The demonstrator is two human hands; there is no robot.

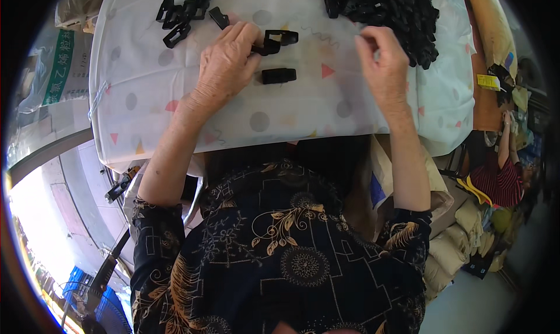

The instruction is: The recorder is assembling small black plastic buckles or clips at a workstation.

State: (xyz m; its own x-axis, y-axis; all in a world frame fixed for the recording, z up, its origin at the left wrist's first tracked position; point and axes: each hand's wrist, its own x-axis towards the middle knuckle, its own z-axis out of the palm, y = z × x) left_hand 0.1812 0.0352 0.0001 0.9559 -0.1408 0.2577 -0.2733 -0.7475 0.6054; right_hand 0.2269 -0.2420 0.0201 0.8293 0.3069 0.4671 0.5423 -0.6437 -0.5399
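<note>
My left hand (227, 60) is closed, its fingertips on a black plastic part (284, 37) with an open, frame-like shape. Just below that part, a solid black block-like piece (279, 75) lies by itself on the tablecloth. My right hand (385, 68) hovers near the big pile of black plastic parts (396, 13), thumb and fingers curled together. Whether anything small sits between those fingertips cannot be made out. Beyond my left hand lies a loose cluster of black parts (185, 14), with one more piece (219, 18) close to my knuckles.
The table wears a pale patterned cloth (315, 109) whose near edge hangs before my lap. Sacks (455, 249) and another person in a striped top (496, 182) are to the right. A printed bag (58, 65) stands left, with a fan (96, 299) at lower left.
</note>
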